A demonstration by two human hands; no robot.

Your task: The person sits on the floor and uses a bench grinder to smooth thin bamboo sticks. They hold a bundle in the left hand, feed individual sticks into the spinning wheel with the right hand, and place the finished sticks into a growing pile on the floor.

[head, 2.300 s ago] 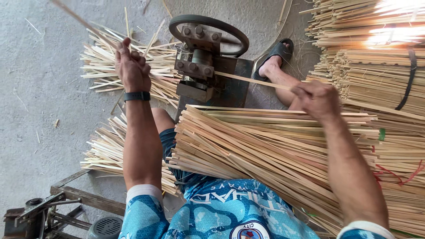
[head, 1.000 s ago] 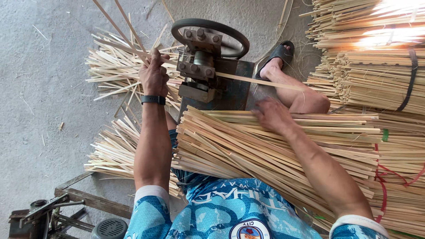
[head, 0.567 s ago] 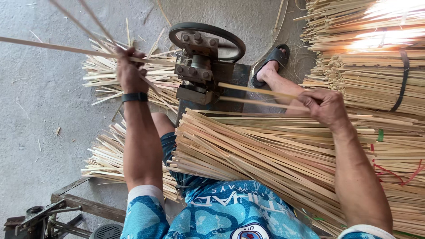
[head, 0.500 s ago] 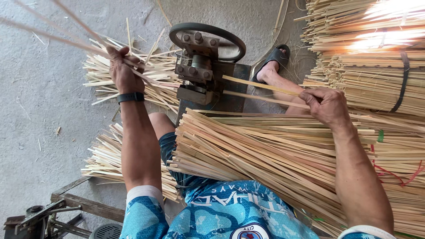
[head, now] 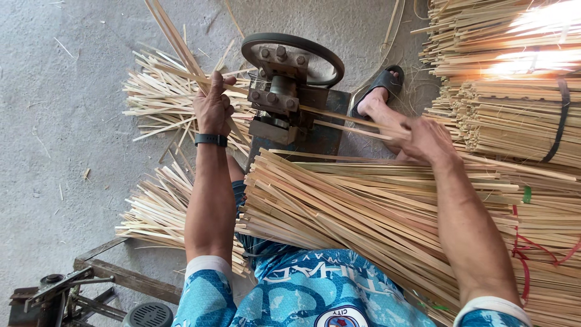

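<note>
1. While I watched through the head camera, the left hand (head: 213, 108) was closed in a fist around a few thin bamboo strips (head: 172, 37) that stuck up and away over the concrete floor (head: 54, 151).
2. The right hand (head: 426, 138) was curled loosely on a bamboo slat (head: 345, 121), fingers bent over it; that slat ran from the hand into the iron splitting machine (head: 284, 91) with its ring-shaped wheel.
3. I saw no box or bin: the stock lay loose, with a broad pile of slats (head: 363, 212) across the lap, touching both forearms.
4. Split strips lay in a fan-shaped heap (head: 163, 97) left of the machine, and a second heap (head: 154, 212) lay nearer the left elbow.
5. Tied bundles (head: 514, 115) were stacked at the right, one girdled by a dark band (head: 560, 121); red string (head: 532, 248) and a small green tag (head: 527, 194) showed lower down.
6. A foot in a black sandal (head: 381, 85) rested just beside the machine.
</note>
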